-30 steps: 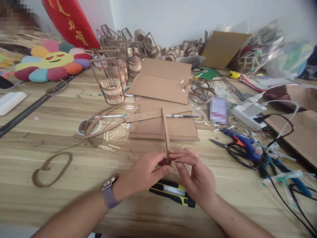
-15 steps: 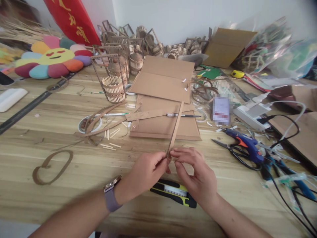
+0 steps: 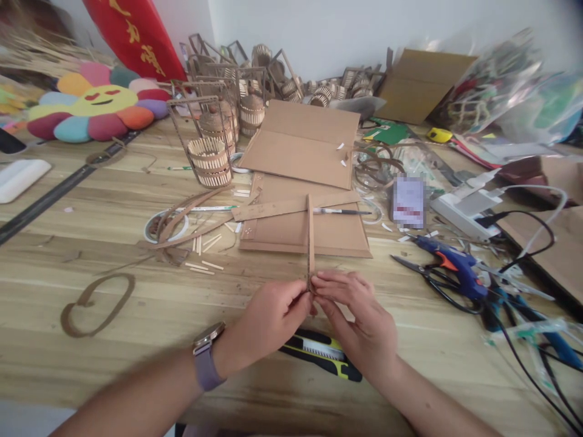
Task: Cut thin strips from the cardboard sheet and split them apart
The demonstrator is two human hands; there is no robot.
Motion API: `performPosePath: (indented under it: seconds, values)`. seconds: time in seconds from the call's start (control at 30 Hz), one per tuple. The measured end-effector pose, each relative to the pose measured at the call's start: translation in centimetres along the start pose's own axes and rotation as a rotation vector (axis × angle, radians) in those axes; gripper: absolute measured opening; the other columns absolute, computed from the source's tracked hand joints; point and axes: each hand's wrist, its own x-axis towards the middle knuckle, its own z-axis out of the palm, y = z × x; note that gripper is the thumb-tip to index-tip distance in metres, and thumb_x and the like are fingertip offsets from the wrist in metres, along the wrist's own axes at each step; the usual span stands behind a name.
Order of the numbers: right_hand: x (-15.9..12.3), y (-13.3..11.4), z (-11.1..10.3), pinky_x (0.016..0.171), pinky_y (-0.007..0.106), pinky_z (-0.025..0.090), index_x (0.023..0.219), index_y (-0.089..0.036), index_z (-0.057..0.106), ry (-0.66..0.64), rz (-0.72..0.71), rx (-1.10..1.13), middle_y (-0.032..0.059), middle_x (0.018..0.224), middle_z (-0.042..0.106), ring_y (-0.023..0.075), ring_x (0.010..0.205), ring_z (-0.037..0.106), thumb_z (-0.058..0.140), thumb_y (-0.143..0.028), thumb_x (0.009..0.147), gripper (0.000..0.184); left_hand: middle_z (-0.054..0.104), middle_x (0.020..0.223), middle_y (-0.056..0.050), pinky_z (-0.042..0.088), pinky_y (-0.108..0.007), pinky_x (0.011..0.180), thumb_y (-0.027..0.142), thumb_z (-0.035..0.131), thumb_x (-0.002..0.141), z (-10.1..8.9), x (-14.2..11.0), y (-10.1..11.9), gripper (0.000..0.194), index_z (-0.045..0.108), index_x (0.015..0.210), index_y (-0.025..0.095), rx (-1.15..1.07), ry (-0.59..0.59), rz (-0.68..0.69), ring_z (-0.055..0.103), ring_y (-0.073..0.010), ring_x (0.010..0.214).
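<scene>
A narrow brown cardboard strip [image 3: 311,237] stands up from between my two hands and points away from me. My left hand [image 3: 273,315], with a watch on its wrist, pinches the strip's near end between thumb and fingers. From the other side, my right hand [image 3: 359,315] closes on the same end with its fingertips and thumb. The fingers hide most of that end; a small brown piece shows just below them. On the table beneath the hands lies a black and yellow utility knife [image 3: 319,352], partly covered by my right hand. Beyond the strip are flat cardboard sheets [image 3: 273,233].
A curled brown strip [image 3: 127,291] lies left. Tape roll [image 3: 146,229], small sticks [image 3: 212,244] and a little stick basket [image 3: 209,164] stand beyond. At right are scissors [image 3: 430,279], a blue glue gun [image 3: 455,261] and a white power strip [image 3: 469,209] with cables.
The strip has swung left, from leaning right to nearly straight away from me. My right thumb has come up against the near end, closing the gap to the fingers. My left hand has barely moved.
</scene>
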Motion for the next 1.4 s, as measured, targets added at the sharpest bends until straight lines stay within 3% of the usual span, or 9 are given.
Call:
performPosePath:
  seconds: [0.17, 0.63, 0.83, 0.93, 1.17, 1.4]
  values:
    - [0.2, -0.2, -0.4, 0.082, 0.038, 0.049, 0.095, -0.026, 0.061, -0.005, 0.039, 0.043, 0.0009, 0.089, 0.077, 0.0207, 0.090, 0.074, 0.060, -0.015, 0.091, 0.011, 0.062, 0.066, 0.000, 0.039, -0.022, 0.061, 0.025, 0.041, 0.097, -0.2, -0.1, -0.1, 0.032, 0.058, 0.070, 0.018, -0.011, -0.042, 0.052, 0.058, -0.0122, 0.064]
    - [0.1, -0.2, -0.8, 0.080, 0.036, 0.054, 0.092, -0.027, 0.064, 0.025, 0.291, 0.197, 0.0029, 0.090, 0.074, 0.0191, 0.093, 0.071, 0.054, -0.021, 0.095, 0.012, 0.065, 0.077, -0.004, 0.042, -0.026, 0.071, 0.029, 0.036, 0.100, -1.3, 0.7, -0.9, 0.035, 0.060, 0.077, 0.018, 0.115, -0.185, 0.200, 0.058, -0.0163, 0.075]
    - [0.1, -0.3, -0.5, 0.081, 0.038, 0.048, 0.098, -0.026, 0.058, 0.026, 0.050, 0.069, 0.0003, 0.086, 0.076, 0.0192, 0.089, 0.072, 0.056, -0.015, 0.093, 0.012, 0.064, 0.078, -0.001, 0.041, -0.023, 0.062, 0.042, 0.045, 0.096, -1.0, 0.6, -0.5, 0.031, 0.059, 0.083, 0.018, 0.024, -0.138, 0.050, 0.058, -0.0149, 0.071]
    - [0.2, -0.3, -0.3, 0.083, 0.038, 0.045, 0.099, -0.025, 0.059, -0.008, -0.032, -0.015, 0.0019, 0.092, 0.077, 0.0202, 0.094, 0.072, 0.059, -0.019, 0.092, 0.009, 0.066, 0.077, -0.001, 0.042, -0.023, 0.066, 0.036, 0.041, 0.099, -0.8, 0.5, -0.4, 0.032, 0.059, 0.080, 0.017, -0.024, -0.107, 0.001, 0.060, -0.0136, 0.072]
    - [0.3, -0.4, -0.3, 0.085, 0.038, 0.043, 0.095, -0.026, 0.061, 0.006, -0.048, -0.084, 0.0013, 0.092, 0.078, 0.0209, 0.091, 0.073, 0.065, -0.014, 0.087, 0.015, 0.067, 0.074, -0.001, 0.043, -0.023, 0.067, 0.032, 0.039, 0.100, -0.5, 0.2, -0.3, 0.035, 0.060, 0.076, 0.017, -0.054, -0.104, -0.012, 0.062, -0.0141, 0.072]
    - [0.5, -1.0, -1.0, 0.077, 0.037, 0.047, 0.093, -0.027, 0.059, 0.017, 0.082, 0.035, 0.0000, 0.084, 0.077, 0.0198, 0.082, 0.074, 0.056, -0.015, 0.092, 0.012, 0.064, 0.071, -0.001, 0.042, -0.024, 0.068, 0.031, 0.038, 0.100, -0.7, 0.1, -0.1, 0.038, 0.059, 0.071, 0.018, 0.057, -0.126, 0.118, 0.058, -0.0141, 0.069]
